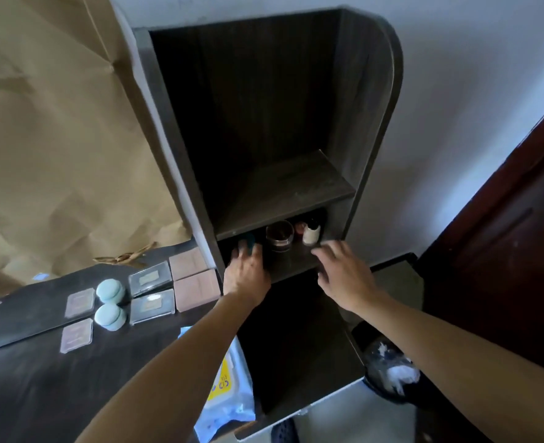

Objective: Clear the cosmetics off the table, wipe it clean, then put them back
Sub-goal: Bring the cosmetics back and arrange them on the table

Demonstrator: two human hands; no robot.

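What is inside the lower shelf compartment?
A round jar, a small white bottle and a dark teal item under the left hand. Things behind are too dark to identify.

A home dressing corner: a dark wood-grain vanity table [40,372] carried cosmetic compacts and a mirror [24,311] at nine o'clock, beside a tall dark shelf unit [369,107] against white walls.

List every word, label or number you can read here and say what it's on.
Wipes pack: blue print on its yellow label, too blurred to read.
Clear compact cases: pale labels, unreadable.
White bottle on the shelf: no text that can be made out.
Nothing else bears text.
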